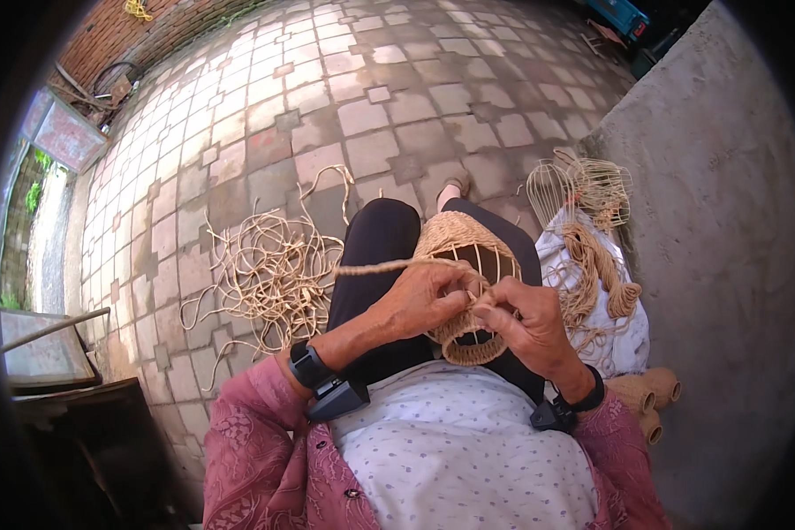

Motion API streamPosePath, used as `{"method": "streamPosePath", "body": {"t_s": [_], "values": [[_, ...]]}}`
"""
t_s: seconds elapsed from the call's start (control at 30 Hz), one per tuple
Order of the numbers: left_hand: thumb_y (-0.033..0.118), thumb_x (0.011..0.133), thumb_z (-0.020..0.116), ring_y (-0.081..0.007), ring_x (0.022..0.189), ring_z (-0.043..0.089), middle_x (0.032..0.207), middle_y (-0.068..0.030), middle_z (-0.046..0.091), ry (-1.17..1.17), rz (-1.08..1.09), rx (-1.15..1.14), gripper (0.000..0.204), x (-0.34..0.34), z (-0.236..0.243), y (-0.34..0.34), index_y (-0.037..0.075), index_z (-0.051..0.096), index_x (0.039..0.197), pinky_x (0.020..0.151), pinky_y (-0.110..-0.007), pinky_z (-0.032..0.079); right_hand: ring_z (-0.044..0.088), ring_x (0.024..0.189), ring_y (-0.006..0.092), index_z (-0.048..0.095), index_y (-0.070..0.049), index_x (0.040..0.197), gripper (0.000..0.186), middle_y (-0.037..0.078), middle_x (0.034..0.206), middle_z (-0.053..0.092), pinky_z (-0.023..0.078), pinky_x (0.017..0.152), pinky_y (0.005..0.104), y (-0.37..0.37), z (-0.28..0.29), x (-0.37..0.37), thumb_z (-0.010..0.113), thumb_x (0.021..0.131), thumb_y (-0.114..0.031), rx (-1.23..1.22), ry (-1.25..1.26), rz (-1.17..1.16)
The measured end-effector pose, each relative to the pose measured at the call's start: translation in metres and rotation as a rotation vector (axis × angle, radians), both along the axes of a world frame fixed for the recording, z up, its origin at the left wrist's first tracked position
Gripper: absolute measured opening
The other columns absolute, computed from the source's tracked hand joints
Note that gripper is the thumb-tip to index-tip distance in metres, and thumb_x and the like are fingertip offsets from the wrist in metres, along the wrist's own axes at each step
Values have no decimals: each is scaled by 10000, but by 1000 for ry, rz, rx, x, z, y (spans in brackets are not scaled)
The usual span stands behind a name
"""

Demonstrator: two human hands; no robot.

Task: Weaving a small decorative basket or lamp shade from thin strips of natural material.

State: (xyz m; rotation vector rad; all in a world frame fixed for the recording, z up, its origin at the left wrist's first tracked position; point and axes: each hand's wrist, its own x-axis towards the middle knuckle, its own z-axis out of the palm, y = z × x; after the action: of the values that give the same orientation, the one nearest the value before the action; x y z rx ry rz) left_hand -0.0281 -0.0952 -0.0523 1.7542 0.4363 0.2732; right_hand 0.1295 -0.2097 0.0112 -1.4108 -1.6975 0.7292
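Observation:
A partly woven basket [457, 231] of tan cord over thin ribs lies across my lap. Its far part and the near rim are covered in weave, while bare ribs show between them. My left hand [426, 300] is closed in a pinch on the cord [380, 267] at the ribs; a length of it runs out leftward over the hand. Close beside it, my right hand [528, 320] pinches the cord at the same spot, thumb and forefinger together. The fingers partly hide the exact crossing of cord and rib.
A loose tangle of cord [269, 274] lies on the paving at my left. To my right, wire frames [592, 187] and cord hanks [583, 265] rest on a white cloth [627, 340] beside a concrete wall [715, 265]. Several finished woven pieces [658, 386] lie near my right elbow.

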Motion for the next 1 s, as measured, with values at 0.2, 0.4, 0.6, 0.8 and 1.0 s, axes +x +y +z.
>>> {"method": "streamPosePath", "body": {"t_s": [0.2,0.4,0.6,0.8,1.0], "values": [[93,921,557,-88,755,562,815,-30,616,-49,-103,-64,179,-10,3,4,37,590,1088,681,-249,466,476,526,-5,547,-67,882,143,-34,643,559,389,477,137,-29,-36,29,598,934,-189,-372,570,-425],[30,937,510,-69,754,544,871,-24,604,-164,62,-345,193,-16,11,3,33,575,1118,659,-225,473,464,462,2,554,-89,876,147,-42,613,551,333,398,138,-24,-60,42,619,920,-214,-435,769,-494],[16,874,595,-161,736,630,846,-76,608,-220,206,387,139,4,27,0,31,607,1012,646,-277,499,480,467,10,557,-83,881,158,-38,619,557,348,403,141,-21,-56,38,633,912,-218,-438,820,-472],[66,803,651,-216,672,637,740,-111,634,-131,93,416,74,21,30,-4,17,649,858,604,-313,496,529,530,42,568,-70,923,125,-12,679,581,412,468,168,-17,-53,46,622,915,-183,-315,896,-454],[82,780,629,-197,603,616,692,-102,630,56,137,372,101,28,35,-8,33,654,865,576,-311,485,579,638,64,571,-51,981,111,13,798,618,470,573,188,20,-35,55,605,919,-136,-272,941,-320]]}}
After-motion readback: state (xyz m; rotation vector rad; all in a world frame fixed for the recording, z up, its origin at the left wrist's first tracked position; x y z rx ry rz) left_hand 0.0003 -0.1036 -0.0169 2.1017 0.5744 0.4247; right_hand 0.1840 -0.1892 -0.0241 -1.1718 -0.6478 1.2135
